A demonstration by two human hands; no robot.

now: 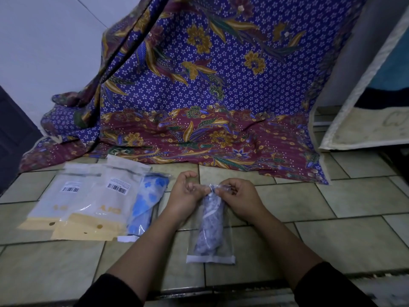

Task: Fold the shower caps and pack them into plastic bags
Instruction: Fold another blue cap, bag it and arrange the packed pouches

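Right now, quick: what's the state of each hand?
Left hand: pinching the top of the clear bag.
Right hand: pinching the same bag's top.

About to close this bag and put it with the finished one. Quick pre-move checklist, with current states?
1. Shower cap fully inside the clear bag: ok.
2. Left hand and right hand both pinch the bag's top edge: ok.
3. Bag mouth closed: cannot tell, the plastic is bunched in the grip.
4. Bag's bottom end rests on the tiled floor: ok.
5. Packed blue-cap bag lies apart, to the left: ok.
6. Empty bags at hand, farther left: ok.
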